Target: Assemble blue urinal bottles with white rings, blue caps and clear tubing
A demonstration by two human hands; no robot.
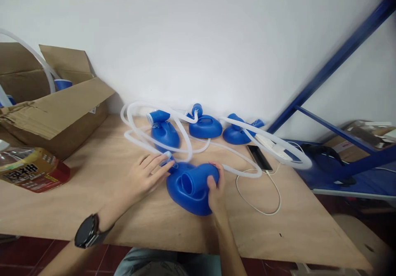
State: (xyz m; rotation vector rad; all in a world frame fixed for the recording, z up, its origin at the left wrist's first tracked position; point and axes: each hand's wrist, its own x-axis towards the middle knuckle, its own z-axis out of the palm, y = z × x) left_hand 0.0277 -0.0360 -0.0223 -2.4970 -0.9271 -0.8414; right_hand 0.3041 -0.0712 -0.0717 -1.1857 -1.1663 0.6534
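Note:
A blue plastic urinal bottle [185, 199] rests on the wooden table in front of me. My right hand [216, 185] is wrapped round the bottle's wide blue funnel [201, 179], whose mouth faces left. At the bottle's upper left, the fingers of my left hand [151, 169] close on a small light-blue cap [168, 157]; its thumb is mostly hidden. Behind stand three similar blue bottles: a left one [165, 133], a middle one [206, 127] and a right one [236, 135]. A translucent white hose [133, 121] loops around the left one.
An open cardboard box [62, 115] with more hoses and blue parts stands at the left. Near it is a drink bottle [37, 171] with a yellow label. To the right lie a phone [260, 158], a white cable [278, 197] and a power strip [274, 148], beside a blue metal frame [337, 59].

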